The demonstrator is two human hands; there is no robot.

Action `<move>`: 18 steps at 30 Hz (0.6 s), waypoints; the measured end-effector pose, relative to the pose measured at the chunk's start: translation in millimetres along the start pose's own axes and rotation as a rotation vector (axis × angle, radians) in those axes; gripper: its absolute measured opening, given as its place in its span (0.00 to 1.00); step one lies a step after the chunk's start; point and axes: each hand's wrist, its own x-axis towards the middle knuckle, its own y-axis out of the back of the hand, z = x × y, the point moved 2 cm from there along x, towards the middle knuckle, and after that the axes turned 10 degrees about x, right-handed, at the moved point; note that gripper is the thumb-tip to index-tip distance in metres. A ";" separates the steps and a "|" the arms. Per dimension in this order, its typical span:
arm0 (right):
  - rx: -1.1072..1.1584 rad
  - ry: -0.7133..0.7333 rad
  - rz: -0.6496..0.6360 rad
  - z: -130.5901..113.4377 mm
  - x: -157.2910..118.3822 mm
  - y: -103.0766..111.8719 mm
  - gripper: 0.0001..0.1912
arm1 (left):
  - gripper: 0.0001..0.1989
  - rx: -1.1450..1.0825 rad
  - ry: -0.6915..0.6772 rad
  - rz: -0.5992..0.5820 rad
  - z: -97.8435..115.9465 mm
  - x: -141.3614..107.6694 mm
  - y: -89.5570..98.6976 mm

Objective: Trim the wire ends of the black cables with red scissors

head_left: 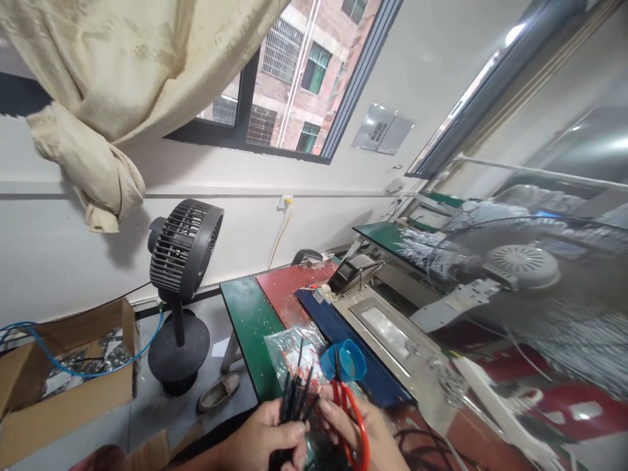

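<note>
Low in the head view, my left hand (275, 433) is closed round a bundle of thin black cables (293, 396), their ends pointing up and away from me. Close beside it, my right hand (377, 435) grips red-handled scissors (364, 432), with the dark blades upward. The fingers of both hands nearly meet at the bundle; whether the right fingertips touch a cable I cannot tell. Just beyond them lies a clear plastic bag (282, 347) with small red and white bits on and around it. A translucent blue tub (357, 367) stands right behind the scissors.
Beyond the hands, a green and red work table (245, 320) carries a beige machine with a long blue panel (343, 333). A black fan (184, 255) stands left, near an open cardboard box (69, 415) and a shoe (218, 392). To the right is a large caged fan (523, 267).
</note>
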 end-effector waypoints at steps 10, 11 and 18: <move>0.091 -0.053 0.028 19.1 3.8 21.3 0.24 | 0.22 0.023 0.112 0.082 -10.5 11.2 1.8; 0.104 -0.060 0.042 21.8 4.8 24.1 0.24 | 0.22 0.016 0.107 0.109 -11.0 11.7 2.0; -0.070 0.043 -0.001 27.3 5.9 24.5 0.18 | 0.24 0.013 0.057 0.221 -2.9 17.5 -2.6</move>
